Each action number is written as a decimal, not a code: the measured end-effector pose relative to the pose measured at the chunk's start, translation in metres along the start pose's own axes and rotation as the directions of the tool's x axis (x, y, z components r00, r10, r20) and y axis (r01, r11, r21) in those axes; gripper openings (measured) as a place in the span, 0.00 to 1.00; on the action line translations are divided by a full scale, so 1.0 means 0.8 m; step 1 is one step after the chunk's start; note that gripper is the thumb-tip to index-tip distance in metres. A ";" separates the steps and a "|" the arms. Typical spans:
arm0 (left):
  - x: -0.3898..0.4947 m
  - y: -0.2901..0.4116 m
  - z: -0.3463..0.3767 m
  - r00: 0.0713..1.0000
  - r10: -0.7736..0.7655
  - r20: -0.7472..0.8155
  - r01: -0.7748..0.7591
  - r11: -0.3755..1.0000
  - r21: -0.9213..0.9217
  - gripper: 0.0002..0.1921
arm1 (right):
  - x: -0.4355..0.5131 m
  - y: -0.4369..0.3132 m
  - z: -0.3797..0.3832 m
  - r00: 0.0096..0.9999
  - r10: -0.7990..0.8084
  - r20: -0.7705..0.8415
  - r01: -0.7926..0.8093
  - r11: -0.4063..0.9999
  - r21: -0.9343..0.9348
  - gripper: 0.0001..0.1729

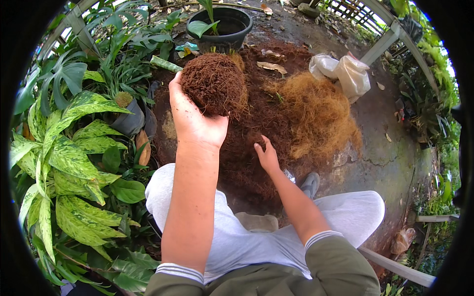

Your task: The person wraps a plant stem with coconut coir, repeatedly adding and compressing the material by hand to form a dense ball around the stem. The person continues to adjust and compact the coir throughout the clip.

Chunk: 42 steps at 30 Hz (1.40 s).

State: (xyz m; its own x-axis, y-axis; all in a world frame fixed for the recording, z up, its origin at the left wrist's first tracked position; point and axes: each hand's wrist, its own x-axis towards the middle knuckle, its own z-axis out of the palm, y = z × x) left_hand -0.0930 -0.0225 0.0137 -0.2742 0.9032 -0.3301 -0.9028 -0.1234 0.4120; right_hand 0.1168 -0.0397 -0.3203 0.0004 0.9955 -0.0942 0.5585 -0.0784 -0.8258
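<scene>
Raised in my left hand [198, 118] is a round ball of brown, fibrous coir [213, 83]; my fingers cup it from below and from its left side. A pale green, mottled plant stem [166, 64] sticks out to the left from behind the ball. My right hand [267, 157] is low over the heap of dark brown coir peat [244, 148], its thumb and fingers apart; its fingertips are at the peat, and whether they pinch any cannot be told. Beside the heap, to the right, lies a tangle of golden-brown coconut fibre [318, 114].
A black plastic pot [224, 42] with a leafy plant stands beyond the ball. Whitish plastic bags [351, 77] lie behind the fibre. Variegated plants [74, 155] crowd the left, near a tilted dark pot [130, 120]. A grey shoe [310, 184] rests on the ground near my right forearm.
</scene>
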 end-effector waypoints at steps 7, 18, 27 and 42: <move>0.000 -0.002 0.000 1.000 -0.004 -0.012 0.004 1.000 0.003 0.25 | 0.029 -0.029 -0.009 0.983 0.129 0.132 -0.151 0.975 0.166 0.26; -0.001 0.004 0.000 1.000 0.002 -0.014 -0.002 1.000 -0.025 0.24 | 0.023 0.000 -0.018 1.000 -0.025 -0.002 0.022 0.910 -0.413 0.18; 0.001 0.000 -0.001 1.000 -0.025 0.015 0.025 0.999 -0.047 0.23 | 0.010 -0.003 0.041 0.926 -0.265 0.270 0.363 0.822 -0.438 0.27; 0.003 0.014 -0.003 1.000 0.022 -0.010 -0.022 0.999 -0.032 0.23 | 0.089 -0.028 0.062 0.907 -0.016 0.421 0.186 0.912 -0.365 0.12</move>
State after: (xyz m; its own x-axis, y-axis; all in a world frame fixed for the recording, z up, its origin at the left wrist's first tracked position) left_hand -0.1047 -0.0227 0.0160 -0.2971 0.8963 -0.3291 -0.9066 -0.1567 0.3918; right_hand 0.0636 0.0302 -0.3362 -0.3576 0.8823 -0.3062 0.8125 0.1323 -0.5678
